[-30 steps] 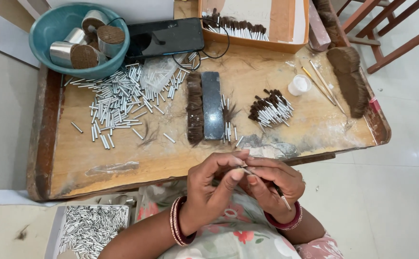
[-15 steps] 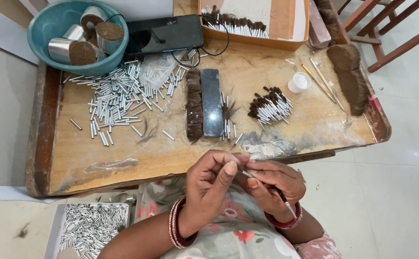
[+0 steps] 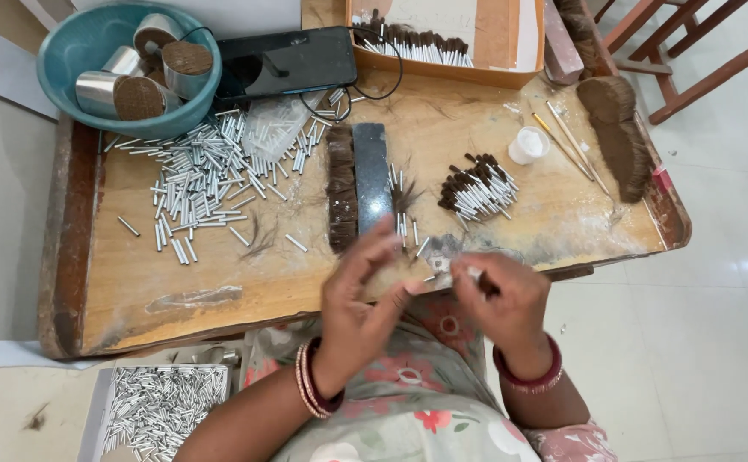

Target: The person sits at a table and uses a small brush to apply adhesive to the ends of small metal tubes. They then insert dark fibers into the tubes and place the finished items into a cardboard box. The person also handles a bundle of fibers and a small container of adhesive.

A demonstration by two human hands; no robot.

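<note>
My left hand hovers over the front edge of the wooden board, blurred, fingers spread, with nothing seen in it. My right hand is beside it, fingers pinched on a small silver tube with brown bristle. Just beyond the hands lie a strip of brown hair and a dark grey block. A heap of finished bristle-filled tubes lies beyond my right hand. Loose empty silver tubes are scattered at the board's left.
A teal bowl with metal cylinders stands at the back left, a black phone with a cable beside it. A cardboard box holds finished tubes. A white cap, thin sticks and a hair bundle lie right. A tray of tubes sits on the floor.
My hands were joined over one small tube; now the left hand has pulled away to the left with its fingers spread, and the right hand keeps the tube.
</note>
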